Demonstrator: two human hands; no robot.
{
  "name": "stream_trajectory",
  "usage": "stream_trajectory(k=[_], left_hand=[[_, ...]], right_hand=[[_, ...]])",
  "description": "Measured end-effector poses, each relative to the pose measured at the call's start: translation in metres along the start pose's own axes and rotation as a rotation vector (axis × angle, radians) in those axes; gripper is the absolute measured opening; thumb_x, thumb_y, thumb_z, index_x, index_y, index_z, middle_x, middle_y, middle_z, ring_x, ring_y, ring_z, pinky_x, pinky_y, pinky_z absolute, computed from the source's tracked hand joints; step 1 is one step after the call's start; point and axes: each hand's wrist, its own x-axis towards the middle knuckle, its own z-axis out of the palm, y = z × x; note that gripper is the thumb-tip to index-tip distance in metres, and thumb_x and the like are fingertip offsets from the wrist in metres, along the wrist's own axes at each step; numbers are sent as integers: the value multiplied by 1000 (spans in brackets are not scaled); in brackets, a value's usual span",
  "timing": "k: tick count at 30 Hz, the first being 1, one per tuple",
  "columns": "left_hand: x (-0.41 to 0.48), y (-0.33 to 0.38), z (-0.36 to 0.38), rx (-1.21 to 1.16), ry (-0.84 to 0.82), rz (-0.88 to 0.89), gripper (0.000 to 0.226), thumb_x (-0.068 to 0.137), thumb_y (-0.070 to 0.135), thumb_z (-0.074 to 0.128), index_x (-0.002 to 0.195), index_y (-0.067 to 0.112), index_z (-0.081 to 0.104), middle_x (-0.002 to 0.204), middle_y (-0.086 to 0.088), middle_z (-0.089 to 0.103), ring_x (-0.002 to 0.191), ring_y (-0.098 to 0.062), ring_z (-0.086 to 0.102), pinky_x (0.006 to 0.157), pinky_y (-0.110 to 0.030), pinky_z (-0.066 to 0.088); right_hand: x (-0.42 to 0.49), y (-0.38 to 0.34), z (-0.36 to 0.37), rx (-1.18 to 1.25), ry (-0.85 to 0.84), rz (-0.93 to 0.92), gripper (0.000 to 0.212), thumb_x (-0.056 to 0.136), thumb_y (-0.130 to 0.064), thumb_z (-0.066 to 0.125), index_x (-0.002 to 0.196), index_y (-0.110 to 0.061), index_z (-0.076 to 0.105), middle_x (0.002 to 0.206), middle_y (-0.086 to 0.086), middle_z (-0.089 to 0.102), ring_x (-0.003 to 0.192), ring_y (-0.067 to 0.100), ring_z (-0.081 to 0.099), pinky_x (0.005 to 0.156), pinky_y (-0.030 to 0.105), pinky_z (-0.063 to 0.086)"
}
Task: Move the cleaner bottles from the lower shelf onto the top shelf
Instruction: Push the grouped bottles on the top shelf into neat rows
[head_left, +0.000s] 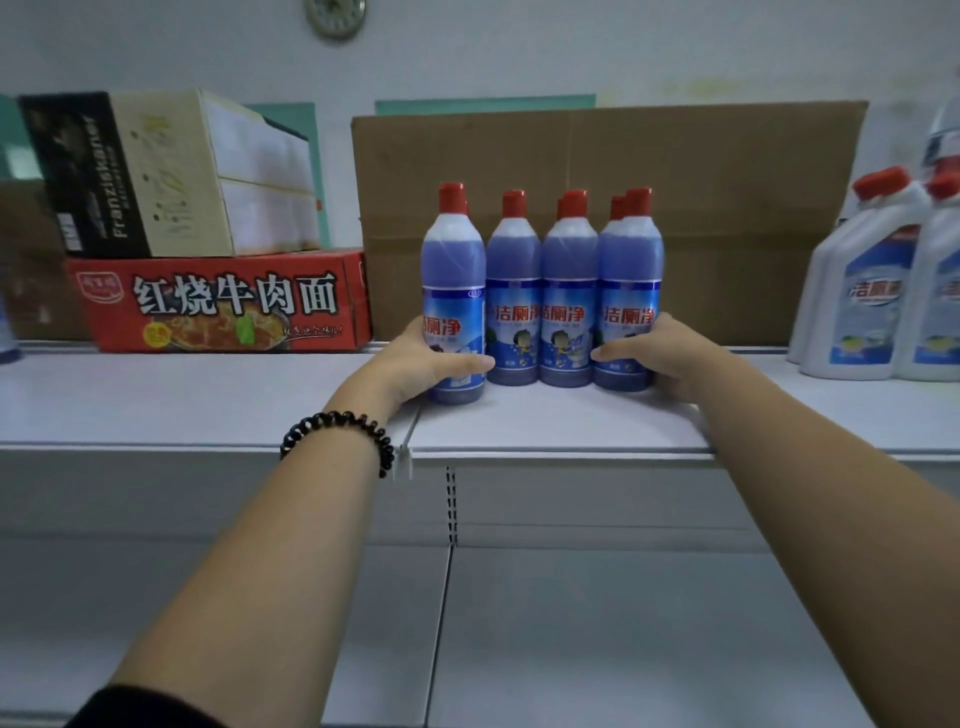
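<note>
Several blue cleaner bottles (543, 291) with red caps and blue labels stand upright in a tight group on the white top shelf (208, 400). More red caps show behind the front row. My left hand (426, 358) grips the base of the leftmost bottle (453, 270), thumb across its front. My right hand (654, 353) grips the base of the rightmost bottle (631, 275) from the right side. The two hands bracket the group. The lower shelf is out of view.
A large brown cardboard box (727, 208) stands right behind the bottles. A red noodle carton (223, 301) with a beer carton (156, 171) on it lies at the left. White cleaner bottles (872, 291) stand at the right. The shelf's front edge (519, 457) runs below my wrists.
</note>
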Motion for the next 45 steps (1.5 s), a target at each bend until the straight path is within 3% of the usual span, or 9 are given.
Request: stream_trajectory(k=[4, 10, 16, 20, 24, 27, 33, 45], left_hand=[[0, 0, -1, 1, -13, -3, 59, 71, 25, 90, 121, 30, 59, 118, 6, 71, 111, -13, 65, 105, -38, 48], [2, -1, -1, 26, 8, -21, 69, 65, 32, 93, 124, 31, 57, 120, 7, 69, 113, -13, 63, 106, -41, 48], [-3, 4, 1, 34, -16, -4, 46, 74, 25, 88, 109, 34, 59, 114, 8, 69, 108, -11, 63, 99, -35, 49], [-2, 3, 1, 38, 11, -10, 56, 72, 29, 90, 118, 32, 58, 115, 8, 69, 108, -11, 64, 97, -34, 50], [-3, 3, 1, 36, 30, -16, 61, 71, 30, 90, 122, 30, 57, 116, 8, 68, 109, -11, 63, 96, -34, 50], [-4, 4, 2, 33, 24, -17, 62, 72, 30, 89, 124, 29, 56, 116, 8, 67, 108, -10, 63, 91, -31, 50], [0, -1, 1, 93, 56, -10, 74, 63, 39, 92, 127, 29, 56, 119, 7, 69, 110, -13, 65, 101, -40, 51], [3, -2, 1, 117, 70, -30, 82, 61, 42, 93, 130, 28, 52, 122, 6, 65, 112, -14, 62, 103, -44, 50]], right_hand=[[5, 8, 2, -21, 29, -31, 58, 69, -4, 87, 118, -19, 61, 113, 5, 71, 107, 26, 67, 102, 50, 50], [11, 10, 1, -58, 8, -60, 60, 69, -10, 88, 121, -19, 60, 114, 4, 71, 107, 25, 67, 102, 50, 50], [14, 13, 1, -99, 14, -68, 65, 70, -18, 89, 126, -19, 55, 116, 3, 68, 107, 25, 65, 101, 49, 51], [20, 17, -1, -118, 6, -54, 103, 36, -44, 93, 128, -22, 52, 117, 1, 68, 106, 23, 67, 96, 48, 53], [27, 20, -3, -141, 16, -60, 112, 29, -54, 88, 130, -22, 49, 117, -1, 67, 106, 23, 66, 96, 47, 53], [28, 20, -3, -135, 17, -56, 106, 36, -51, 90, 130, -22, 50, 118, -1, 67, 107, 24, 66, 98, 49, 52], [29, 20, -2, -131, 26, -66, 77, 69, -29, 90, 132, -19, 48, 119, 2, 65, 109, 25, 63, 101, 49, 50], [32, 22, -6, -148, 0, -92, 77, 67, -32, 91, 131, -20, 50, 119, -1, 67, 110, 23, 64, 102, 49, 50]])
